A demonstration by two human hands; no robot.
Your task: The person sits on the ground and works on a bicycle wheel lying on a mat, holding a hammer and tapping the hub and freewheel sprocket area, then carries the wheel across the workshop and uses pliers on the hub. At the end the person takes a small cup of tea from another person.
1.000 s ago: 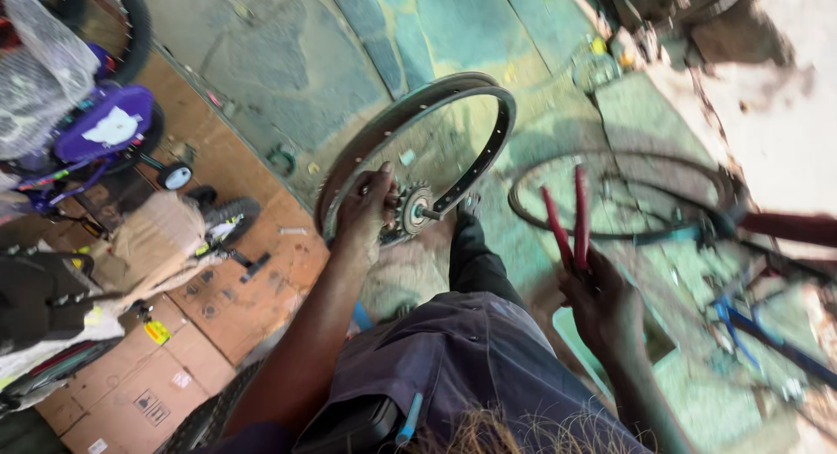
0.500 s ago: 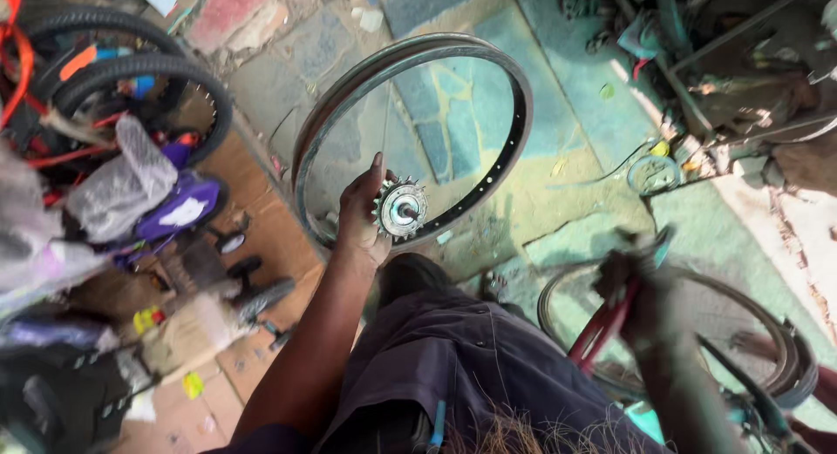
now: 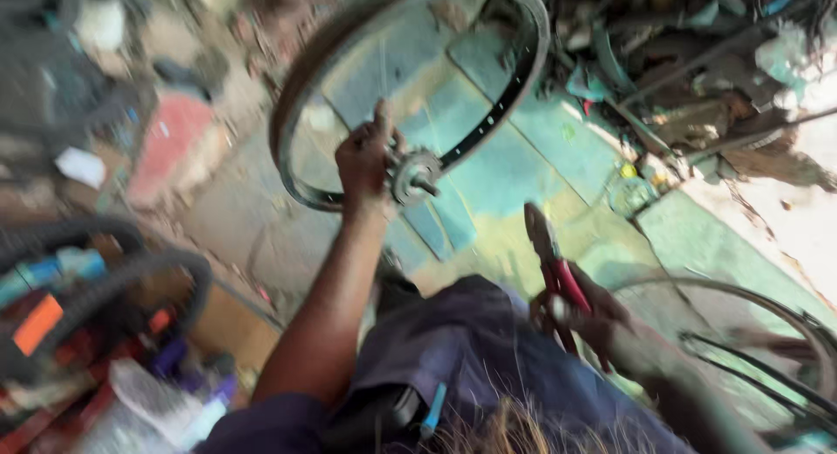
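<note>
My left hand [image 3: 364, 160] grips the hub and sprocket [image 3: 415, 175] of a black bicycle wheel rim [image 3: 514, 79], holding it up above the floor. The rim stands tilted, its thin spokes barely visible. My right hand [image 3: 593, 319] is closed around red-handled pliers [image 3: 551, 262], whose jaws point up towards the wheel but do not touch it. My dark trouser-clad knee [image 3: 471, 349] lies between the two hands. The picture is blurred by motion.
A second wheel rim [image 3: 767, 332] lies on the floor at the right. Scrap bicycle parts [image 3: 680, 53] pile up at the top right. Tyres [image 3: 105, 280] and coloured clutter fill the left side. The floor is painted stone in blue and yellow patches [image 3: 514, 175].
The view has swung, so the wheel now sits higher and more central. My right hand has brought the pliers up from the lower right towards the wheel. My left hand keeps its grip on the hub.
</note>
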